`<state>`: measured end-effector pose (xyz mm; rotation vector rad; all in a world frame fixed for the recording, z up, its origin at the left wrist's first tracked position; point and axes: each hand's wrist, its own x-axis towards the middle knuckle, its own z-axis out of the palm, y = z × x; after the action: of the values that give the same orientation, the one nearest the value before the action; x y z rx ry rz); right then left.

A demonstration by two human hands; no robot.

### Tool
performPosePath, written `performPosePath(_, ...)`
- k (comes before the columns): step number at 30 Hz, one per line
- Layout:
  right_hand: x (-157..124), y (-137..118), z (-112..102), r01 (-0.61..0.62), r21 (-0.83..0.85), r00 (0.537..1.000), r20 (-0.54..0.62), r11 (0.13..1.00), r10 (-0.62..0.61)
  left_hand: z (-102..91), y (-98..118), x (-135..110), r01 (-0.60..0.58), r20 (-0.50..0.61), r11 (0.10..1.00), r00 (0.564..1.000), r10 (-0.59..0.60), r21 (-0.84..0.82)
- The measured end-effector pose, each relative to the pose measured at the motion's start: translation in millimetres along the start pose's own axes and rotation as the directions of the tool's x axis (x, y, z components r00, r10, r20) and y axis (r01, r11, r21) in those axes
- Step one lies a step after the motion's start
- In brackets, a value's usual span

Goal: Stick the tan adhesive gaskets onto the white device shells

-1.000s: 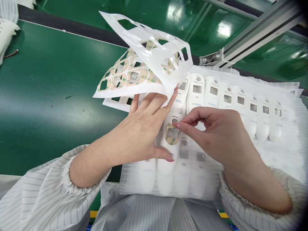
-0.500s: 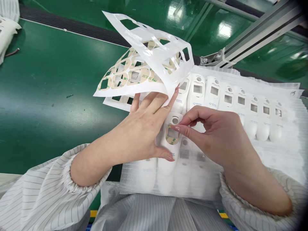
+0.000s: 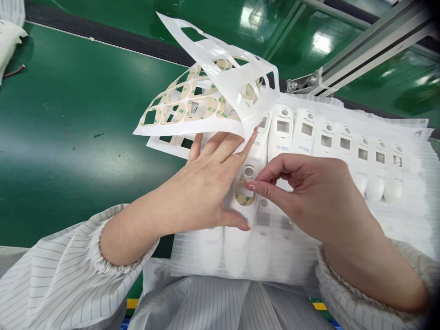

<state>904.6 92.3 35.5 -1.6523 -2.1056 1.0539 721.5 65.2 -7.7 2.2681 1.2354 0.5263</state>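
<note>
Adhesive ring (image 3: 244,196) is sitting on the white plastic casing (image 3: 242,220), right hand (image 3: 309,195) pinching it, left hand (image 3: 206,192) open, just propping up the die-cut sheet (image 3: 185,112).

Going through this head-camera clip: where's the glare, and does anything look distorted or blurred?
Head view: ceiling light glares off the glossy green surface at top right. Head view: the aluminium rail looks stretched by the wide lens, and the right corners darken. Head view: the adhesive sheet shows no obvious motion blur.
</note>
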Motion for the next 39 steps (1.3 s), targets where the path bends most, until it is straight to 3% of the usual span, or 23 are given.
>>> performPosePath(5, 2, -5, -1, -0.044, 0.088, 0.994, 0.1, 0.995, 0.035, -0.9, 3, 1, 0.006, 0.014, 0.999, 1.0, -0.005, -0.04)
performPosePath(10, 2, -9, -4, -0.041, 0.088, 0.992, 0.126, 0.995, 0.03, -1.1, 4, 0, 0.019, 0.025, 0.998, 1.0, -0.018, -0.064)
performPosePath(18, 2, -8, -6, -0.02, 0.06, 0.995, 0.101, 0.998, 0.014, 0.3, 2, 1, 0.022, 0.022, 0.996, 1.0, -0.02, -0.083)
performPosePath(25, 6, 5, -5, 0.001, -0.021, 1.0, -0.001, 1.0, -0.001, 0.4, 4, 1, 0.038, 0.029, 0.997, 0.999, -0.036, -0.072)
performPosePath(39, 8, 9, -3, -0.008, -0.028, 1.0, 0.012, 1.0, 0.008, -0.3, 4, 1, 0.036, 0.029, 0.993, 0.999, -0.033, -0.108)
